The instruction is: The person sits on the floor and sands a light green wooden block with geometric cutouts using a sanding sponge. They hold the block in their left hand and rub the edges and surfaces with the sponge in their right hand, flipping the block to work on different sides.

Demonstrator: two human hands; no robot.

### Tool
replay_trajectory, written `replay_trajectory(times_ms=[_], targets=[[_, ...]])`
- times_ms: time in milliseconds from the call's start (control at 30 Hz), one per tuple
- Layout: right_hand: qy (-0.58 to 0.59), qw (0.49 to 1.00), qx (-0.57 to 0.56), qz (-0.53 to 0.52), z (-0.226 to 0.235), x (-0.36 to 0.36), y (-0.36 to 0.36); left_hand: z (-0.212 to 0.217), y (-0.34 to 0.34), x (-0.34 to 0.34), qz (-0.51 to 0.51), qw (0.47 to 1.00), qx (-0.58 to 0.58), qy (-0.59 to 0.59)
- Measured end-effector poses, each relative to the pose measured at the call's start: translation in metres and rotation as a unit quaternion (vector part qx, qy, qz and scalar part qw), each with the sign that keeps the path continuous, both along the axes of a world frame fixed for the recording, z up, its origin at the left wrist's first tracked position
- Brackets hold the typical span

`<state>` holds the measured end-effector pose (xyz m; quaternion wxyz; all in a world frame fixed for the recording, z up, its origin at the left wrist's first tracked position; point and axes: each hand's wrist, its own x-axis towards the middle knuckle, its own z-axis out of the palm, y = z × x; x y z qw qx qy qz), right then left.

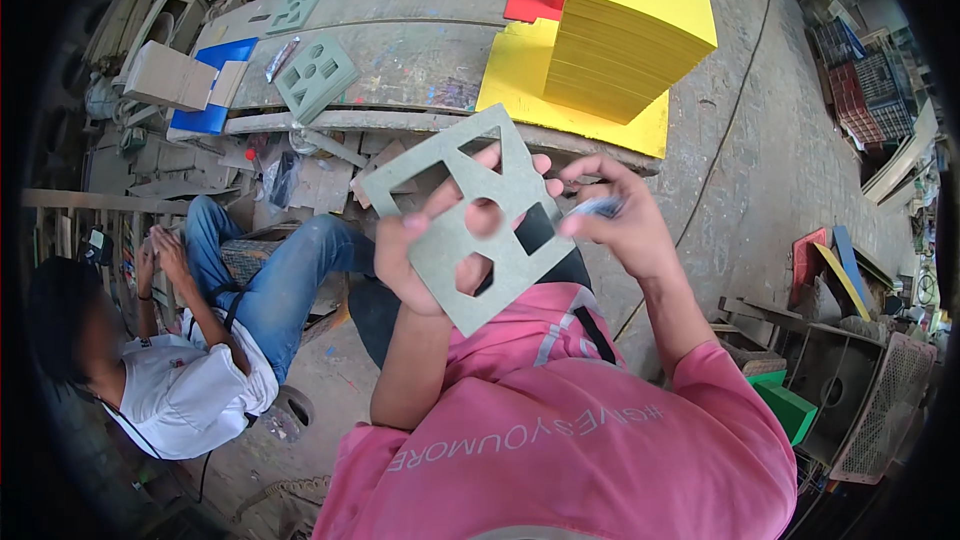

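Board (515, 190): grey-green with shaped cut-outs, tilted in mid-air above the pink shirt (570, 420), on the near side of the bench (420, 50).
Left hand (402, 270): I see it cupped beneath, thumb over the board's left edge, fingers stretched underneath with tips past the right edge. It alone clearly bears the weight, so I judge a loose thumb could let the board pivot and drop.
Right hand (640, 225): thumb and forefinger pinch a small pale piece (598, 207) by the board's right edge; it is too blurred for me to name, and I cannot tell whether it touches.
Slip risk: if that piece is sharp, pushing it leftward could nick the left fingertips; a weak pinch could lose it.
Yellow stack (630, 50): tall, at the bench's right, beyond the right hand; from my remote seat, I worry a raised board corner might knock it.
Co-worker (205, 370): seated on the left, one bent knee near the left hand; a sudden leg shift might jog that arm.
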<state>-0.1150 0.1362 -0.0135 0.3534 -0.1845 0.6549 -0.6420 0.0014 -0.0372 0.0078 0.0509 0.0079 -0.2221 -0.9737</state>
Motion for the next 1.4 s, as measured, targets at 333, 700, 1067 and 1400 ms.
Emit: replay_trajectory(times_ms=[333,700,1067,1400], targets=[[-0.284,0.954,-0.077,-0.063,-0.005,0.025,0.006,-0.011,-0.012,-0.008,-0.089,0.996,0.024,-0.011],[-0.274,0.958,-0.067,-0.041,-0.007,0.083,-0.021,-0.042,0.018,-0.027,0.186,0.972,-0.030,0.141],[0.211,0.972,0.016,-0.100,-0.009,0.052,-0.019,-0.039,0.029,-0.027,0.116,0.989,-0.073,0.055],[0.213,0.975,0.039,-0.051,-0.018,0.056,-0.022,-0.051,0.025,-0.014,0.114,0.989,-0.096,-0.004]])
